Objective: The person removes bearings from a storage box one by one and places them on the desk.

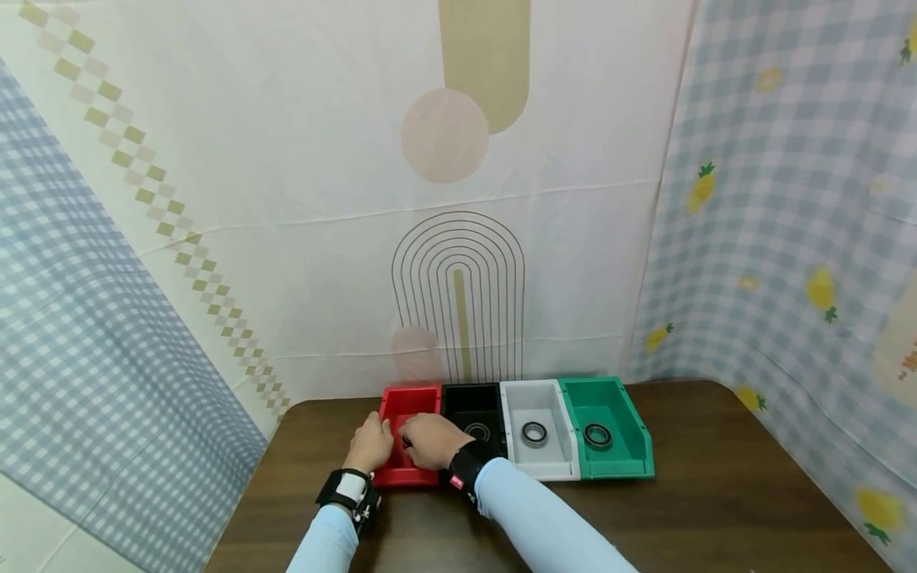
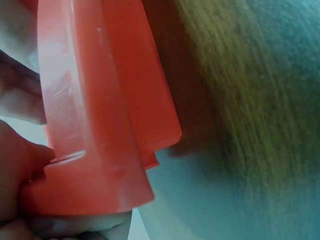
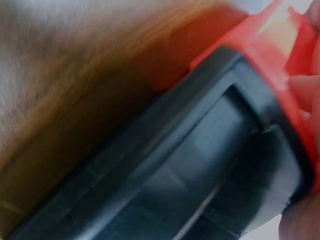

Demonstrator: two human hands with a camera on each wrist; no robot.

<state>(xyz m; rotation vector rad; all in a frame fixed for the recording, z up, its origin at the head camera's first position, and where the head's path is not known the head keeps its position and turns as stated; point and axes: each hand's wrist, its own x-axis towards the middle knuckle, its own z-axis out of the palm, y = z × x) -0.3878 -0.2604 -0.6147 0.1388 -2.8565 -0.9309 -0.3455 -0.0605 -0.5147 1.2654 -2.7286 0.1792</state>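
A red bin (image 1: 411, 398) stands at the left end of a row of bins. My left hand (image 1: 370, 443) grips its left side wall, and in the left wrist view the fingers (image 2: 20, 100) lie along the red plastic. Over the inside of the same bin, my right hand (image 1: 432, 440) pinches a dark bearing (image 1: 406, 442), which the fingers mostly hide. In the right wrist view, part of the right hand's fingers (image 3: 305, 92) shows at the edge beside the red bin; the bearing is not visible there.
A black bin (image 1: 469, 395), a white bin (image 1: 533, 395) and a green bin (image 1: 618, 434) continue the row rightward. One bearing lies in each: black bin (image 1: 478, 431), white bin, green bin. The brown wooden table (image 1: 716, 477) extends in front, with a patterned cloth (image 1: 322, 278) behind.
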